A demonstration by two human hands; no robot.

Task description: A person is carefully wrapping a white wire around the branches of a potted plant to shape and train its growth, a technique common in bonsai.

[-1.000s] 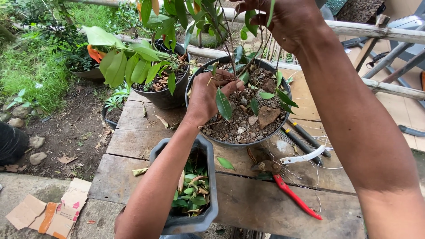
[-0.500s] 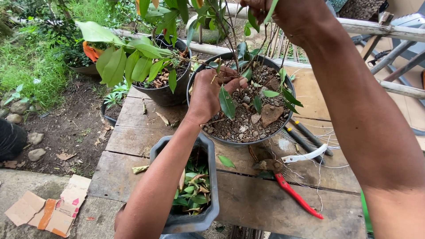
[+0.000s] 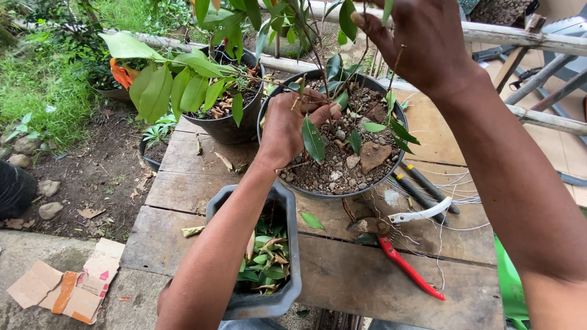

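Leftmost, torn cardboard (image 3: 58, 287) lay on the ground beside the wooden table (image 3: 342, 275), with a grey trough pot (image 3: 287, 287) of cut leaves at the near edge. Behind it a leafy black pot (image 3: 223, 125) crowded the working pot (image 3: 373, 183). The left hand (image 3: 290, 125) was pinched shut on a leaf stem (image 3: 309, 119), low over the gravelly soil, seemingly to steady it. The right hand (image 3: 422, 43) gripped the upper stems, closed as far as the view showed, keeping foliage aside. Red-handled shears (image 3: 400, 260) and loose wire (image 3: 452, 183) lay to the right.
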